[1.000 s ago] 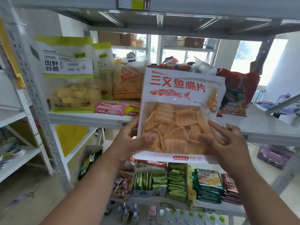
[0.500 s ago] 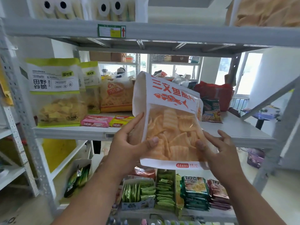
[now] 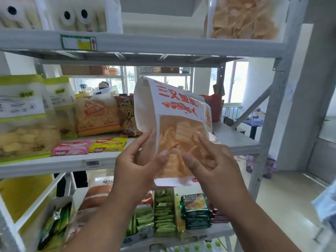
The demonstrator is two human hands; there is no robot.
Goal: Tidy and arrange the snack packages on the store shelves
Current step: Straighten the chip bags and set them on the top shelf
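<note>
A white snack bag [image 3: 180, 110] with red lettering and a clear window showing orange ridged chips hangs in the air in front of the middle shelf [image 3: 54, 166], turned edge-on and tilted. My left hand [image 3: 134, 166] grips its lower left edge, thumb on the front and fingers behind. My right hand [image 3: 216, 164] lies against the lower front of the bag with thumb and fingers stretched over the window.
On the middle shelf stand green-topped chip bags [image 3: 23, 115], an orange-yellow bag [image 3: 96, 113] and two flat nabati packs [image 3: 71, 148]. The top shelf holds paper rolls [image 3: 72, 15] and a chip bag [image 3: 243, 17]. Green packs [image 3: 163, 211] fill the lower shelf. A grey upright [image 3: 269, 124] stands on the right.
The bag has risen and turned from facing me to edge-on. My right hand slid from the bag's right edge onto its front. The view tilted upward.
</note>
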